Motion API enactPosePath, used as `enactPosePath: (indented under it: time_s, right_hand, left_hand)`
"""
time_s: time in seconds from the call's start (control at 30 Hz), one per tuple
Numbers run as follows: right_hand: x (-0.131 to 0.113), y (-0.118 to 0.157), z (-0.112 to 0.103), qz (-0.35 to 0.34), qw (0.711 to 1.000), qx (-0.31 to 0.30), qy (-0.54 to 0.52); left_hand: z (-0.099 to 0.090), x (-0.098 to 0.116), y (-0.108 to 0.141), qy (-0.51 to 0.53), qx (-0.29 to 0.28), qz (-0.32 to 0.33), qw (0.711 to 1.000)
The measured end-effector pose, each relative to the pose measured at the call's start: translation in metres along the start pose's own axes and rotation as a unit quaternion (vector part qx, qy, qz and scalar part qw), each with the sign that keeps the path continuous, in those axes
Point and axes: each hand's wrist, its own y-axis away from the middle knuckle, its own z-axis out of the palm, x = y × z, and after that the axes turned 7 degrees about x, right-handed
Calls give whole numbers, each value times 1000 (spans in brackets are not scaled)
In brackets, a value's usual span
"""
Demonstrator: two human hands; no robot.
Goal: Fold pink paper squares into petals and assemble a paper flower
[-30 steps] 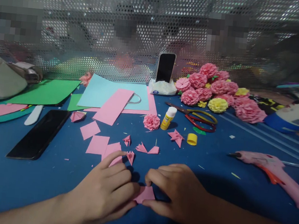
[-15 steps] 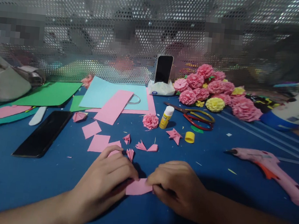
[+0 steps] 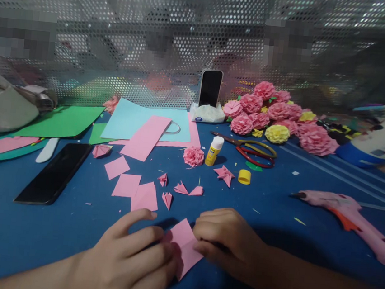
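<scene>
A creased pink paper square (image 3: 187,251), opened out with a corner toward the back, lies between my hands. My left hand (image 3: 134,252) has its lower fingers curled at the paper's left side, with the index finger raised apart; the thumb is hidden. The fingers of my right hand (image 3: 229,241) are closed on the paper's right edge. Just beyond lie pink paper squares (image 3: 126,185) and small folded pink pieces (image 3: 166,200). A folded pink star (image 3: 224,175) and a pink paper flower (image 3: 193,156) sit farther back.
A glue stick (image 3: 214,151), its yellow cap (image 3: 244,177) and scissors (image 3: 256,150) lie mid-table. At right is a pink glue gun (image 3: 345,214); at left, a black phone (image 3: 55,172). Paper flowers (image 3: 277,112) and a propped phone (image 3: 210,89) stand before a perforated metal panel (image 3: 125,65).
The folded pink strip has been opened into a square and turned cornerwise. My left hand has come nearer and lifted its index finger, uncovering another pink square. My right hand has barely moved.
</scene>
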Motion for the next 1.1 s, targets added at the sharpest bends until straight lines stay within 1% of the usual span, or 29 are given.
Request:
enactPosePath:
  time_s: [0.07,0.17,0.2,0.27,0.37,0.4,0.47,0.63,0.7,0.77,0.87,0.97,1.03,1.1]
  right_hand:
    - [0,-1,0,1,1000,-13,0]
    - [1,-2,2,20,1000,-8,16]
    - [1,-1,3,25,999,-5,22]
    - [1,-1,5,28,999,-4,29]
    - [1,-2,5,25,999,4,28]
    - [0,-2,5,27,999,5,27]
    - [0,-3,4,33,999,3,32]
    - [4,-3,7,58,997,-6,48]
    - [7,-3,8,61,997,-1,47]
    - [9,-4,8,47,998,13,41]
    - [10,-4,6,3,999,24,22]
    - [9,-4,3,-40,999,12,2]
    - [8,-5,0,-50,999,6,-14]
    - [7,-5,-1,-45,999,7,-25]
  left_hand:
    - [3,0,0,21,9,-17,1000]
    - [5,-1,-1,64,7,-53,996]
    - [5,-2,-2,87,3,-73,994]
    - [5,-5,-2,138,-14,-138,981]
    - [6,-10,-1,187,-74,-263,944]
    - [7,-12,-1,195,-99,-290,932]
    - [9,-13,1,208,-130,-310,918]
    - [12,-15,4,234,-145,-315,908]
    - [13,-16,4,232,-150,-309,910]
    - [13,-17,4,222,-148,-291,919]
    - [12,-17,4,192,-128,-223,947]
    - [12,-17,7,146,-98,-141,974]
    - [13,-16,10,120,-72,-96,985]
    - [16,-15,12,103,-42,-66,992]
